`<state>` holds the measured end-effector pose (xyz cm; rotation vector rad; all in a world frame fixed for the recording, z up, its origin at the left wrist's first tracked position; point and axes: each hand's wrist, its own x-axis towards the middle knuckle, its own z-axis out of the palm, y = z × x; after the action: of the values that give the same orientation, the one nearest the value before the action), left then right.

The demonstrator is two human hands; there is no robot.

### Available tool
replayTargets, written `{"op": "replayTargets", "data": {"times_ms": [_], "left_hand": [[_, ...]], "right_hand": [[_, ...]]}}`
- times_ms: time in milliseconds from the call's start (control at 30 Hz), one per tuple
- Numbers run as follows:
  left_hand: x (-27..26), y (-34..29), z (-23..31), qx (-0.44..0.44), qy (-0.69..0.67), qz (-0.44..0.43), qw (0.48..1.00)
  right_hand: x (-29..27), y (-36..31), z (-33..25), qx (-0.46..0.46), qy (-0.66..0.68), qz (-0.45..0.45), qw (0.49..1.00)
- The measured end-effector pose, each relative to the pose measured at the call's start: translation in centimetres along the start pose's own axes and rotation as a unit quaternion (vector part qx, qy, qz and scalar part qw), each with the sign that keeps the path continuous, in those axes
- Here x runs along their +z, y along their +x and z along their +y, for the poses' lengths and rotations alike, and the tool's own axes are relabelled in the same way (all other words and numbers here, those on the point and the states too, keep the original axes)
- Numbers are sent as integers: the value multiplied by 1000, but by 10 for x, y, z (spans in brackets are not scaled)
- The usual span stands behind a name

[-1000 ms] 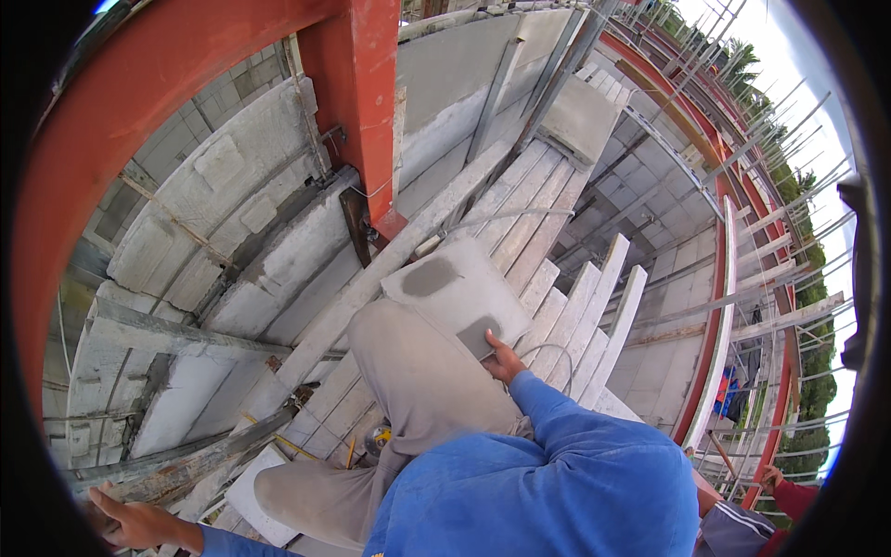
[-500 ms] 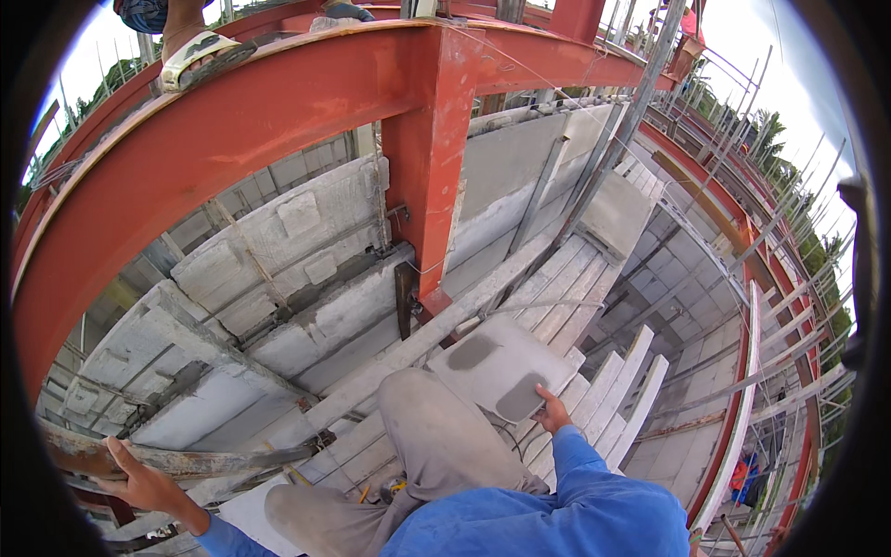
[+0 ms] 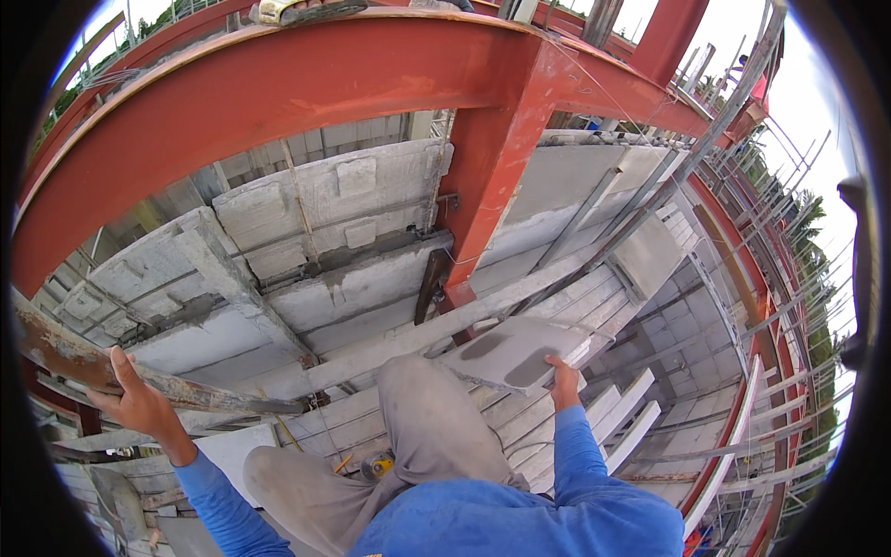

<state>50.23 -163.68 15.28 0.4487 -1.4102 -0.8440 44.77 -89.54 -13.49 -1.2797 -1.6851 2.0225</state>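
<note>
My right hand [image 3: 562, 382] grips the right edge of a flat grey board [image 3: 509, 342], thumb on top. The board has two dark damp-looking patches on its face and lies tilted just beyond my raised knee. At the left, my left hand [image 3: 139, 408] is closed around a rusty, cement-stained pole [image 3: 79, 357], thumb over it and the other fingers partly hidden. Between my legs on the planks sits a small yellow tool [image 3: 376, 464], partly covered by my trousers.
A red steel beam [image 3: 306, 70] curves overhead, joined to a red column [image 3: 497, 167]. Another person's sandalled foot [image 3: 306, 9] rests on the beam. Light planks [image 3: 566, 311] form the platform, with a drop at its right. A block wall [image 3: 343, 200] stands ahead.
My right hand has tilted the board, its near edge now raised. My left hand keeps hold of the pole. The view has swung left, so the beam and column appear farther right.
</note>
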Motion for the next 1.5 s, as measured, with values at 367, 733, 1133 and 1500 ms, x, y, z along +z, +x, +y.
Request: {"op": "replayTargets", "data": {"times_ms": [367,733,1133,1500], "left_hand": [[-18,9,-12,115,61,-69,989],[0,4,10,65,-66,-50,994],[-218,-93,-69,-358,92,-581,725],[-313,-289,-97,-604,-313,-161,715]], "right_hand": [[79,-35,-127,-231,-518,-64,821],[213,-184,-181,-378,-639,-378,553],[277,-454,-254,-474,-500,-607,396],[342,-540,-71,-380,-441,-760,290]]}}
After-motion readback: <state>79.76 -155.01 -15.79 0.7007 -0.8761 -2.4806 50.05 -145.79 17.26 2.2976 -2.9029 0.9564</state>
